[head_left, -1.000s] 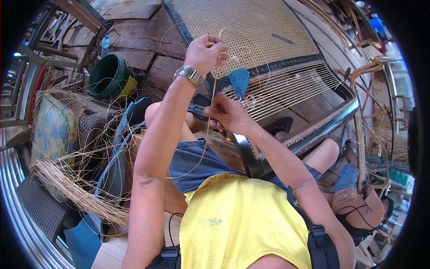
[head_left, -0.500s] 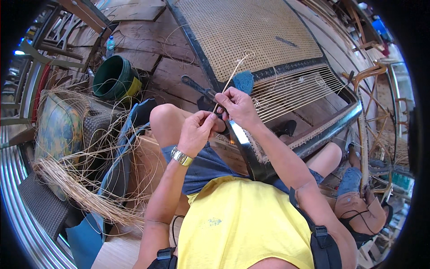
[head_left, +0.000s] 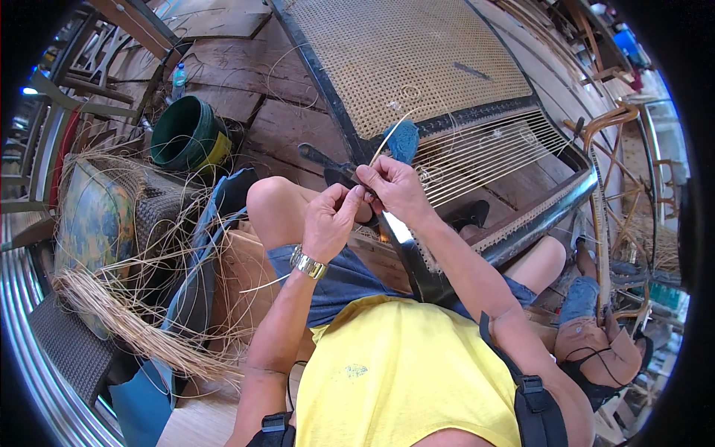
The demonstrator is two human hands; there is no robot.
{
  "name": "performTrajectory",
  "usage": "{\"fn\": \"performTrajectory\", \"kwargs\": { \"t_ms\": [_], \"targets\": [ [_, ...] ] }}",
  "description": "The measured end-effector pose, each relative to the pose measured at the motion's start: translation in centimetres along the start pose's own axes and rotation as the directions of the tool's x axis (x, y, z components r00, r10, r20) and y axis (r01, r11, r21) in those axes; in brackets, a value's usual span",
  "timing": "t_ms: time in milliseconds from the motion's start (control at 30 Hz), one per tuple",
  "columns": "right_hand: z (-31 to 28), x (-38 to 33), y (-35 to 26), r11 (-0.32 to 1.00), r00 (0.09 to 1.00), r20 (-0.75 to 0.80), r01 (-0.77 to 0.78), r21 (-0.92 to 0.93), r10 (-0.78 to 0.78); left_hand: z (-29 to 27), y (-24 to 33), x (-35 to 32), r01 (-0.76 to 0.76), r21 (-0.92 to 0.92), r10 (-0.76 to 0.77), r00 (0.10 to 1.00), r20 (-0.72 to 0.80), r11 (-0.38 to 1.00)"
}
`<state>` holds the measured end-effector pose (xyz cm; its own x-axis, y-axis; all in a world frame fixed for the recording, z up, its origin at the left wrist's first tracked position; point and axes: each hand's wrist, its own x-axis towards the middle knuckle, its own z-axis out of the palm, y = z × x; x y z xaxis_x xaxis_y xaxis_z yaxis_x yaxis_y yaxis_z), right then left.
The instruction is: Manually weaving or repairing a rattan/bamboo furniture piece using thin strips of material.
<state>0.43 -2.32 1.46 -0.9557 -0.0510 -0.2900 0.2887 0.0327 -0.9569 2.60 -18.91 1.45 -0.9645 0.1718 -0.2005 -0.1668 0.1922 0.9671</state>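
Note:
Between my fingertips is a thin pale cane strip [head_left: 388, 139]; its free end rises past my right hand toward the woven panel. My left hand [head_left: 328, 221] pinches the strip just below my right hand [head_left: 395, 188], which is also closed on it. Both hands meet over the near left corner of a dark wooden frame [head_left: 514, 237]. Parallel cane strands [head_left: 491, 155] stretch across the frame's near opening, and a woven cane panel [head_left: 410, 56] fills the far one. Beside my right hand lie a fuzzy blue pad [head_left: 403, 141] and a dark long-handled tool [head_left: 322, 158], partly hidden.
At left, a bundle of loose cane [head_left: 141, 316] spreads beside a camouflage-patterned cushion [head_left: 97, 216]. A dark green bucket [head_left: 183, 134] and a plastic bottle [head_left: 179, 77] stand on the plank floor. Another person [head_left: 592, 339] sits at right, near a curved wooden chair frame [head_left: 602, 141].
The strip has slid down through my hands, so less rises above the right one. A pale length now shows beside my left wrist. My hands stay close together.

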Motion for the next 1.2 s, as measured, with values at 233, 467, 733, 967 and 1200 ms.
{"fn": "performTrajectory", "kwargs": {
  "t_ms": [233,467,733,967,1200],
  "targets": [
    [-1.6,1.0,-1.1,0.995,0.996,0.006,-0.087,0.053,0.087,0.5,-0.6,-1.6,-0.157,0.029,0.160,0.970,-0.186,0.987],
    [-5.3,3.0,-2.2,0.989,0.994,-0.028,-0.099,0.113,0.103,-2.7,1.0,-7.0,-0.068,0.077,0.084,0.972,-0.220,0.995],
    [-8.8,4.1,-4.6,0.997,0.989,-0.125,-0.077,0.010,0.078,-7.1,2.0,-13.2,-0.019,0.123,0.047,0.973,-0.228,0.992],
    [-13.3,4.8,-6.0,0.998,0.945,-0.327,0.029,0.061,-0.008,-12.9,-4.1,-19.5,0.231,0.144,-0.201,0.959,-0.198,0.962],
    [-8.5,1.2,-5.5,1.000,0.986,-0.164,0.021,-0.005,-0.021,-14.4,1.4,-15.1,-0.013,0.448,0.099,0.980,-0.171,0.894]
  ]
}}
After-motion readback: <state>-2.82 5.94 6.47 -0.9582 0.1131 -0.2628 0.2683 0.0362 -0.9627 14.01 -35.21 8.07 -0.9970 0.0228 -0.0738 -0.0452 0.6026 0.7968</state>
